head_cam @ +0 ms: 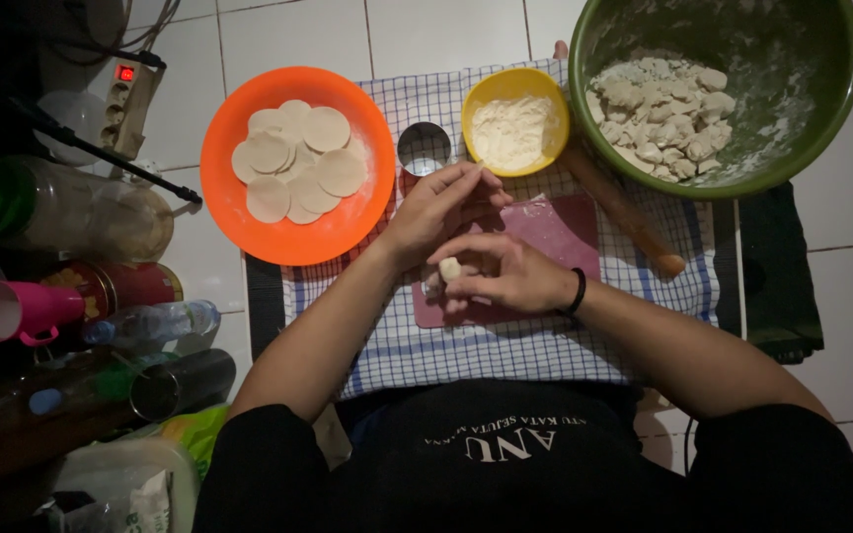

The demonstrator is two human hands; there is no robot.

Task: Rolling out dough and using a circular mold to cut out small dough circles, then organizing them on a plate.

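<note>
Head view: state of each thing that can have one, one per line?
left hand: over the pink board, pinching toward the dough piece
right hand: holding the dough piece
dough piece: small lump, unflattened
orange plate: holds flat dough discs
yellow bowl: filled with flour
green bowl: holds dough lumps
rolling pin: lying unused

orange plate, yellow bowl, green basin, blue-checked cloth

Both bare forearms angle inward. The left hand curls, fingertips pinched together; the right hand, just beside it, cups with fingers bent.
</note>
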